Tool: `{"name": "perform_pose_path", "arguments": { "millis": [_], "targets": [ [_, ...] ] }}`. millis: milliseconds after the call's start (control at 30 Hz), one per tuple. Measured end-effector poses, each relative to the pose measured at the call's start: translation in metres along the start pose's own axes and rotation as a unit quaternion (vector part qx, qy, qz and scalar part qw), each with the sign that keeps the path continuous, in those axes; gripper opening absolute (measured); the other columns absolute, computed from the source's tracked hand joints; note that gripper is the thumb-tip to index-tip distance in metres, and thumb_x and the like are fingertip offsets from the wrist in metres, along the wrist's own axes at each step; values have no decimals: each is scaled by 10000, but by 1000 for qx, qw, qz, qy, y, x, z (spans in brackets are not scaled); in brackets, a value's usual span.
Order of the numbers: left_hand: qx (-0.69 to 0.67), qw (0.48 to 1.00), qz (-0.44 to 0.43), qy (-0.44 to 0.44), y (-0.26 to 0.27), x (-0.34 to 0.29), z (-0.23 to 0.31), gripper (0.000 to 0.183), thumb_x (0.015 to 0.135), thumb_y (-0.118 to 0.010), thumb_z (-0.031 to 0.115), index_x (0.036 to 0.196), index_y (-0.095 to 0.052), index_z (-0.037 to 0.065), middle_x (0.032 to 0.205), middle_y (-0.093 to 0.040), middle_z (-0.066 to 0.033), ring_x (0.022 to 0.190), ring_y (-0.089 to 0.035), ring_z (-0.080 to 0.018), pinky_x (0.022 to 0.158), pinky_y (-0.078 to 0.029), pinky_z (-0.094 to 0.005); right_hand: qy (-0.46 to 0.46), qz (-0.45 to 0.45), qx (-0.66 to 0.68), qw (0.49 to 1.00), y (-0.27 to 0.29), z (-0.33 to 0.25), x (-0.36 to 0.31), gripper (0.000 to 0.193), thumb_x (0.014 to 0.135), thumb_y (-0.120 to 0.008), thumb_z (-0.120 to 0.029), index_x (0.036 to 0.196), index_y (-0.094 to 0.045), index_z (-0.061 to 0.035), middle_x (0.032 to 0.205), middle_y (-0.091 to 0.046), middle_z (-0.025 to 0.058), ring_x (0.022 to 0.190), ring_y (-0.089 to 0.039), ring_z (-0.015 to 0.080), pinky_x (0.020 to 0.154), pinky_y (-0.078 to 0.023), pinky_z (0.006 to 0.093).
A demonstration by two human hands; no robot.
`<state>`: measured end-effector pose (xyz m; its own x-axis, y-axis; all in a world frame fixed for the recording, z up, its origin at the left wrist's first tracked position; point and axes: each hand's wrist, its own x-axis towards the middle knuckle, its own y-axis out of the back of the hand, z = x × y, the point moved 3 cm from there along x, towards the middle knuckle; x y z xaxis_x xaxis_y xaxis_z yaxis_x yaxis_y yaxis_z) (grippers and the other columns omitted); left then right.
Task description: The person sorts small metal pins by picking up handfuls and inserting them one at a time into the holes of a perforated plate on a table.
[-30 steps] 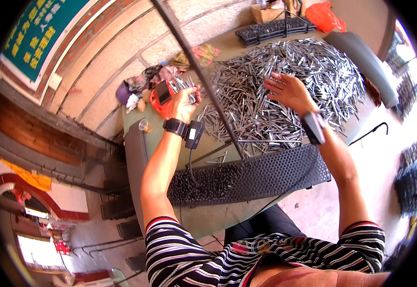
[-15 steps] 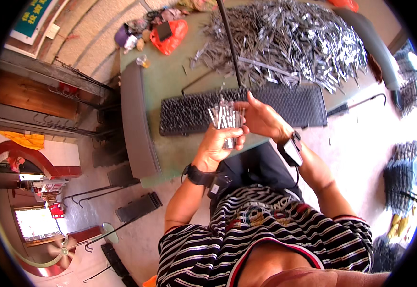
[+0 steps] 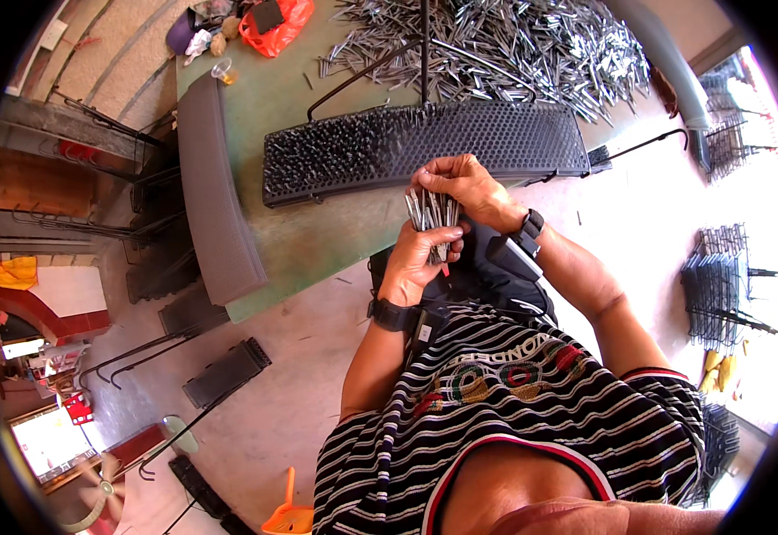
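Observation:
My left hand is closed around a bundle of thin silvery metal strips, which stand up out of the fist in a fan. Thumb and curled fingers of my right hand pinch together at the upper ends of that bundle. Just beyond both hands lies a long black panel full of small holes, on the green table. Many short strips stick up from its left part, while the holes on its right part show bare.
A big heap of loose metal strips covers the table's far side. A thin black metal frame rises behind the panel. At the left table edge lies a grey curved panel. An orange bag and a small cup sit far left.
My right hand, open beside the bundle before, has closed its fingers at the strip tops. Both hands are now nearer to me, off the panel's edge. The whole view has shifted.

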<state>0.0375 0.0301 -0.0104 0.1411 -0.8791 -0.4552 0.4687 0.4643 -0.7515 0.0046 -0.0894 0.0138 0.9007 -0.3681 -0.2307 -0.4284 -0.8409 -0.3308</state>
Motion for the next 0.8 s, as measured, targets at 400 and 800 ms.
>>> {"name": "perform_pose_path", "arguments": {
  "millis": [400, 800],
  "targets": [
    [16, 997, -67, -18, 8, 26, 15, 405, 668, -669, -35, 1052, -547, -3, 839, -633, -134, 601, -584, -163, 502, -481, -259, 5, -89, -240, 967, 32, -21, 31, 198, 793, -657, -154, 892, -676, 16, 746, -654, 43, 709, -562, 77, 657, -461, 242],
    [-69, 992, -11, 104, 2, 55, 10, 334, 815, -606, 125, 1124, -527, 27, 910, -611, -116, 695, -574, -183, 532, -479, -265, 53, -199, -336, 919, 56, -20, 56, 184, 854, -603, -150, 876, -633, 30, 787, -633, 26, 742, -545, 75, 685, -449, 247]
  ]
}}
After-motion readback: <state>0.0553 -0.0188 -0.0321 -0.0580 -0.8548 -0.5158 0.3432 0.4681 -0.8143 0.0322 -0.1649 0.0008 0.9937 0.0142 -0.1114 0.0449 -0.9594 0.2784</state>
